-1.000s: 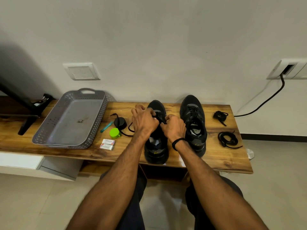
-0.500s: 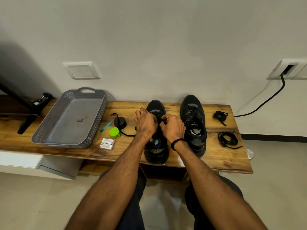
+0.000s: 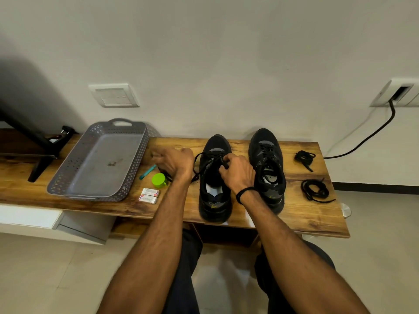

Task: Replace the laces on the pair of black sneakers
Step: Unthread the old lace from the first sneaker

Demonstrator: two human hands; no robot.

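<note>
Right hand [image 3: 238, 174] fingertips curled, pinching lace [image 3: 215, 157] at eyelets of black sneaker [image 3: 214, 200]. Left hand [image 3: 174, 163] curled, blurred, just left of shoe, lace loop beside it; grip unclear. Second sneaker [image 3: 267, 155] alongside on wooden bench [image 3: 301, 214].

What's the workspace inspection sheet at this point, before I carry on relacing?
Surface: brown wooden bench top, against the wall.
Job's things: left black sneaker, black lace loose; right black sneaker laced; two coiled black spare laces at right.
Clutter: grey perforated plastic tray, lime-green round cap, teal stick, two small white boxes.
Grips: left grip blurred, hold unclear; right grip pinches the lace.
Cables: black cable from white wall socket.
Surroundings: white wall, white switch plate, black stand at left.
</note>
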